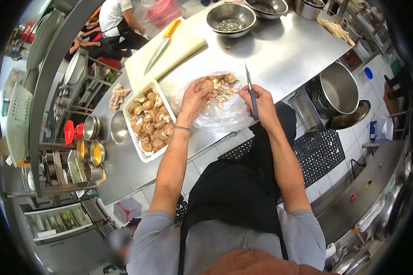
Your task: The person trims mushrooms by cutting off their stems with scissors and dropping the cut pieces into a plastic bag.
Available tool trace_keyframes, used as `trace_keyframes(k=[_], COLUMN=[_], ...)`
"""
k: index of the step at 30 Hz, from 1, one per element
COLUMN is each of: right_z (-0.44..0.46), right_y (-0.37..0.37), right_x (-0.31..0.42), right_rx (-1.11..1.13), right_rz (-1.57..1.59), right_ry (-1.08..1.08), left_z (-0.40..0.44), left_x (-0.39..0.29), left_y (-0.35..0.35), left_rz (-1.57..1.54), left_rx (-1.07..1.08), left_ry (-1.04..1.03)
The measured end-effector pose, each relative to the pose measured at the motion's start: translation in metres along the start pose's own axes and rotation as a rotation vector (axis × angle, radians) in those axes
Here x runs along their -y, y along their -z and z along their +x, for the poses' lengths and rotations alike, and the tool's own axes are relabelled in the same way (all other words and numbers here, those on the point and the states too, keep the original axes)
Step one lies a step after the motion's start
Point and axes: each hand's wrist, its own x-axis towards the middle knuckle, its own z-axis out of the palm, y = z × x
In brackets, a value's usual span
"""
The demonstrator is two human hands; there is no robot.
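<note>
My right hand is wrapped round the dark handle of a small knife, its narrow blade pointing away from me. My left hand is closed with its fingertips on a brown mushroom. Under and between both hands lies a clear plastic bag on the steel table. Several mushrooms and pale cut stem pieces are on the bag. To the left of my left hand, a white tray holds many brown-capped mushrooms.
A cutting board bears an orange-handled knife beyond the tray. Metal bowls stand at the far side. A large pot is below the table's right edge. Another person sits at the back left.
</note>
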Motion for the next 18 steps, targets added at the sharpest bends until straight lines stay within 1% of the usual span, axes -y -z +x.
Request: trace_keyframes(k=[3, 4, 7, 8, 11, 12, 15, 17, 18], right_z=[-0.009, -0.01, -0.012, -0.015, -0.018, -0.017, -0.017, -0.019, -0.02], right_y=[-0.011, -0.016, -0.025, -0.029, -0.039, -0.04, -0.045, -0.047, -0.048], right_x=[0.001, -0.002, -0.015, -0.015, -0.024, -0.027, -0.036, -0.037, -0.036], right_rx=[0.19, 0.239, 0.305, 0.257, 0.165, 0.146, 0.093, 0.069, 0.056], right_rz=[0.044, 0.093, -0.108, -0.289, -0.641, -0.662, -0.721, -0.759, -0.777], right_ry=[-0.054, -0.087, -0.139, -0.003, 0.318, 0.389, 0.49, 0.486, 0.485], left_z=[-0.022, -0.02, -0.029, -0.031, -0.043, -0.044, -0.046, -0.049, -0.05], left_x=[-0.015, -0.008, -0.007, -0.009, -0.011, -0.008, -0.001, 0.002, 0.002], left_y=[0.008, 0.016, 0.016, 0.014, 0.009, 0.008, 0.008, 0.008, 0.006], left_rz=[-0.296, -0.323, -0.526, -0.522, -0.477, -0.437, -0.328, -0.274, -0.254], left_rx=[0.054, 0.058, -0.038, -0.013, 0.101, 0.077, 0.016, -0.015, -0.005], left_ry=[0.007, -0.01, 0.063, 0.089, 0.106, 0.091, 0.064, 0.068, 0.026])
